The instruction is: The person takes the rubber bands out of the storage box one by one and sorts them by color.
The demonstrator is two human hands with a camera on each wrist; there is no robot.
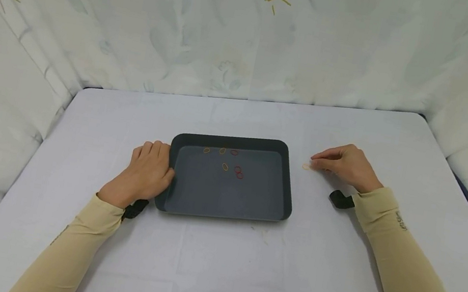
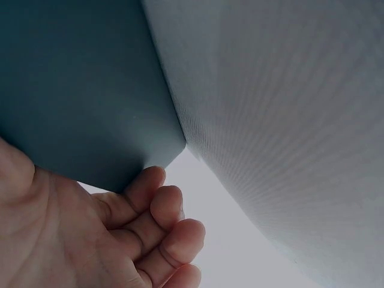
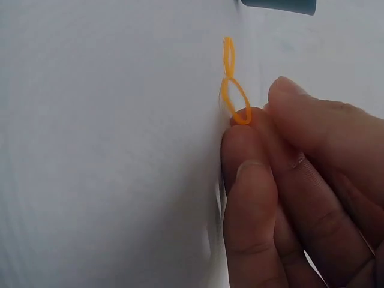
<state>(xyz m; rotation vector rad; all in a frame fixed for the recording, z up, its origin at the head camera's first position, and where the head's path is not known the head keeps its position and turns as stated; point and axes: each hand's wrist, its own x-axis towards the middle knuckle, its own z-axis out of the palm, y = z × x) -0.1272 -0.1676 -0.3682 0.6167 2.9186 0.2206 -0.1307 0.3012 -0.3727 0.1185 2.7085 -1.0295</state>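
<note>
A dark grey rectangular tray [image 1: 225,196] lies on the table. My left hand [image 1: 148,168] grips its left edge; in the left wrist view the fingers [image 2: 165,207] curl against the tray's outer wall [image 2: 78,90]. Small yellow rubber bands [image 1: 225,166] and red rubber bands [image 1: 234,153] are scattered inside the tray, mostly toward its far side. Right of the tray, my right hand [image 1: 344,164] pinches low over the cloth at a yellow rubber band [image 1: 306,167]. Close up, that yellow rubber band [image 3: 237,102] forms two loops, the lower one against the fingertips.
A white cloth covers the table [image 1: 213,271]. Patterned curtains [image 1: 215,34] hang along its back and sides. Below each wrist is a black strap piece [image 1: 341,200]. The tray's corner [image 3: 282,5] shows at the top of the right wrist view.
</note>
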